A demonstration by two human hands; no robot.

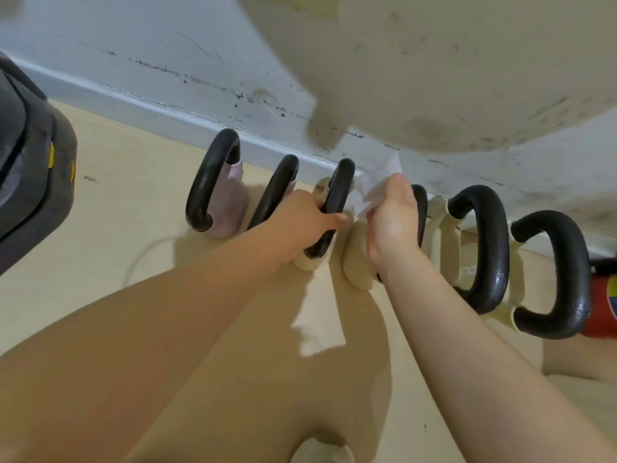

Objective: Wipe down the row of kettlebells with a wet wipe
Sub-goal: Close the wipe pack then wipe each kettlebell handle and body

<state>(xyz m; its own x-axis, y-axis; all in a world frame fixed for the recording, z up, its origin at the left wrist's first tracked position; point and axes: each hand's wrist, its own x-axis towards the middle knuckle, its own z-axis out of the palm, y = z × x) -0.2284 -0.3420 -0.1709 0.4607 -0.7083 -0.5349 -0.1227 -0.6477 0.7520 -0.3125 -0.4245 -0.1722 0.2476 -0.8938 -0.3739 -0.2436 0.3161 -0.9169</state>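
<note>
Six kettlebells stand in a row on the pale floor (140,182), along the base of a scuffed white wall (187,65). All have black handles.

From the left:
- The first kettlebell (230,198) has a pale lilac body and stands free.
- The second kettlebell (275,188) is largely hidden behind the left forearm; only its handle and a strip of lilac body show.
- The third kettlebell (339,198) has a cream body. The left hand (307,218) grips its handle, with the fingers curled round the bar from the left side.
- The fourth kettlebell (356,259), also cream, sits directly beside the third. The right hand (392,222) covers most of its handle.
- The fifth kettlebell (490,252) and the sixth kettlebell (564,275) are cream and stand untouched to the right.

The right hand clenches a crumpled white wet wipe (377,185). The wipe projects from the top of the fist, between the third and fourth handles and close to the wall. The wipe appears to press against the fourth handle, but the hand hides the contact.

A red object (601,302) lies behind the sixth kettlebell at the right edge. A dark grey object (30,168) fills the left edge. A large, dirty cream surface (450,68) overhangs the row at upper right.
</note>
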